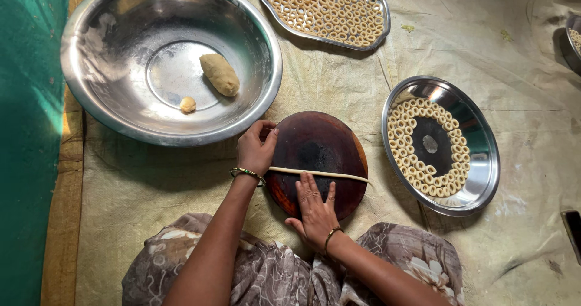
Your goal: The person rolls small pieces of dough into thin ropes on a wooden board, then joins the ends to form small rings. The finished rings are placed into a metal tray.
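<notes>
a long thin pale rope of dough [321, 173] lies straight across the round dark wooden board [318, 143], running from the board's left edge out past its right edge. the right hand [316, 212] lies flat on the board just below the rope, palm down, fingers [310, 188] stretched out side by side with their tips at the dough; it grips nothing. the left hand [255, 150] sits at the board's left rim, curled, its fingertips bent in together at the rope's left end; whether they actually pinch the dough i cannot tell from here. both wrists wear thin bangles, the left one green and gold [245, 173].

the board rests on a pale woven floor mat [363, 82], in front of the seated person's knees, which are covered in brown patterned cloth [266, 276]. up and to the left of the board stands a big round steel basin [172, 61], holding an oblong lump of tan dough [219, 74] and a small ball of dough [188, 104] near it, the two apart. to the right of the board is a round steel plate [440, 144] with small dough rings [423, 179] laid in circles around its bare middle. beyond the board, at the top, a steel tray [325, 13] is packed full of the same little rings. a green cloth [30, 143] borders the mat on the left.
</notes>
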